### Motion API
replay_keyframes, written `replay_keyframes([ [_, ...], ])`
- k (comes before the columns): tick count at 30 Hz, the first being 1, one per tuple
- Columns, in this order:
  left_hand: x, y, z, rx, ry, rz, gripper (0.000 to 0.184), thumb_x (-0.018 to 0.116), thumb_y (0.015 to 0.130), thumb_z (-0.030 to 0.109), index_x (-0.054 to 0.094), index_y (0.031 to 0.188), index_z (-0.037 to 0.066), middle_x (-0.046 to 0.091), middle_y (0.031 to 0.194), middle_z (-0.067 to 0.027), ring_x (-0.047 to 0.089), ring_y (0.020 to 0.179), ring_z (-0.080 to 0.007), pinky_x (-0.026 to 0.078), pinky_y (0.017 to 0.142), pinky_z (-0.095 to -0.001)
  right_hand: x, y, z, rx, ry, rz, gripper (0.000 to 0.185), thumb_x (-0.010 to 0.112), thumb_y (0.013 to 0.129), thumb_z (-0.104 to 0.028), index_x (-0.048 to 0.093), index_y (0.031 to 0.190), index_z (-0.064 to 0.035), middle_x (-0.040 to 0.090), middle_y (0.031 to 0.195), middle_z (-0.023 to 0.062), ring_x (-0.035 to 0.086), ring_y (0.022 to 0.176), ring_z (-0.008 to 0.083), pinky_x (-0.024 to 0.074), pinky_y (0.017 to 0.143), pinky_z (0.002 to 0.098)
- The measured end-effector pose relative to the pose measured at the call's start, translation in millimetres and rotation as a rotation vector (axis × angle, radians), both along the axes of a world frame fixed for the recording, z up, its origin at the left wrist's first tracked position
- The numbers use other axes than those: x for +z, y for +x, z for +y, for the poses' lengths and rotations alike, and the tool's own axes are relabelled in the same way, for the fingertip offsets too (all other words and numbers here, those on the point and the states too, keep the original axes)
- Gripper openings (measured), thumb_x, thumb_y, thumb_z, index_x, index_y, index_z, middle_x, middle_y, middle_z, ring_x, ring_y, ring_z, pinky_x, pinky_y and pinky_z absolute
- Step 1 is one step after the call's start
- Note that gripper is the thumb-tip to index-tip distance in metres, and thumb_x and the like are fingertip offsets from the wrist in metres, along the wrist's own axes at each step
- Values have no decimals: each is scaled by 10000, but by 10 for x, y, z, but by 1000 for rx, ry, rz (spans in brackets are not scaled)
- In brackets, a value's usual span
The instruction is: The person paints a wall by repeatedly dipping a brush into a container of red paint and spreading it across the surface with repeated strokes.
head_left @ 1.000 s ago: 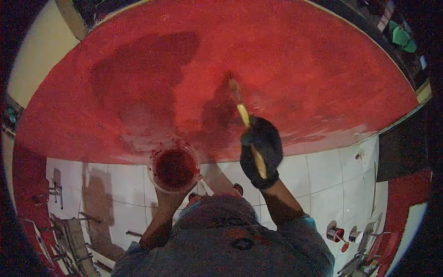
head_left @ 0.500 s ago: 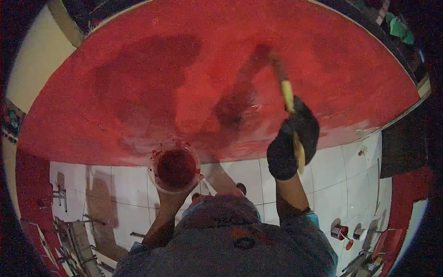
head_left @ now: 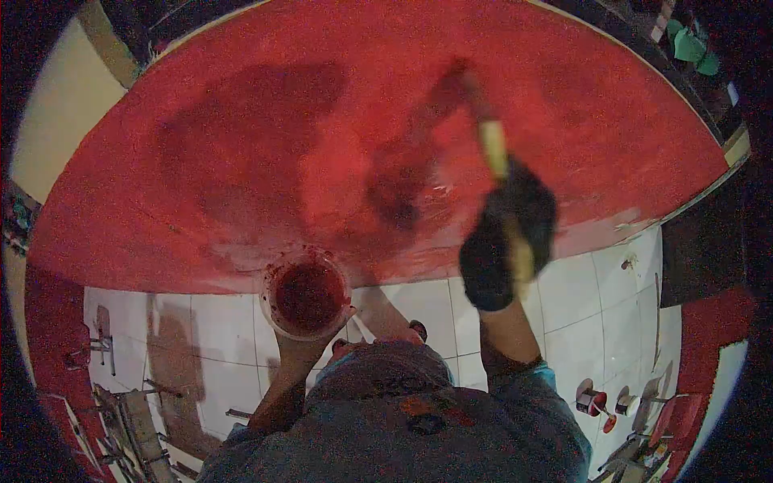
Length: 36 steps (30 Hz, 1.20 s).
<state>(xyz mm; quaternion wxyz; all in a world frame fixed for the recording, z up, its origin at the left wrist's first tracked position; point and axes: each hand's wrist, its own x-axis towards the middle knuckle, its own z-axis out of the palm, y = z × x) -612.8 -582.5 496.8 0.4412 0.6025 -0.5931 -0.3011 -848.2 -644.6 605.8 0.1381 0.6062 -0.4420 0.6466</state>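
Around the paintbrush (head_left: 493,145), right hand (head_left: 485,245) closed

Right of the paint tub (head_left: 308,296), the brush (head_left: 492,143) and gloved right hand (head_left: 493,235) are kinda smeary, the left hand (head_left: 306,341) is mostly hidden beneath it, and the shirt (head_left: 378,435) below gets chopped by the bottom edge.

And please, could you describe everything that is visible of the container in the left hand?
The round, open container, seen from above, has pale sides that look like translucent plastic. Inside is dark red liquid, apparently paint; its depth cannot be told. Red smears mark the inside and rim. The left hand, largely hidden beneath, supports it. In view, it overlaps the red wall's lower edge.
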Motion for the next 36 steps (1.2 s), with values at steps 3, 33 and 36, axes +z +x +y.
replay_keyframes([
  [3, 42, -57, -33, 111, -218, 90, 410, 771, 603, 106, 564, 953, 60, 603, 923, -12, 554, 902, -132, 422, 847, -295, -192, 144, -42, 116, -34, 114, 83, 550, 779, -110, 589, 848, -86, 577, 805, 124, 553, 757, 297, 433, 675, 361],
  [33, 188, -85, -98, -15, -188, 185, 943, 840, 488, 240, 297, 1231, 33, 465, 1150, -141, 486, 1057, -244, 398, 913, -358, 533, 491, 409, 534, 640, -383, 137, 576, 781, -59, 525, 906, -39, 551, 873, 57, 531, 791, 148, 444, 707, 295],
  [36, 84, -66, -182, 30, -221, 146, 908, 833, 500, 233, 329, 1222, 10, 496, 1109, -176, 515, 1023, -283, 432, 868, -369, 505, 562, 296, 572, 705, -320, 169, 589, 772, -72, 532, 927, -32, 556, 884, 73, 547, 818, 168, 453, 713, 313],
])
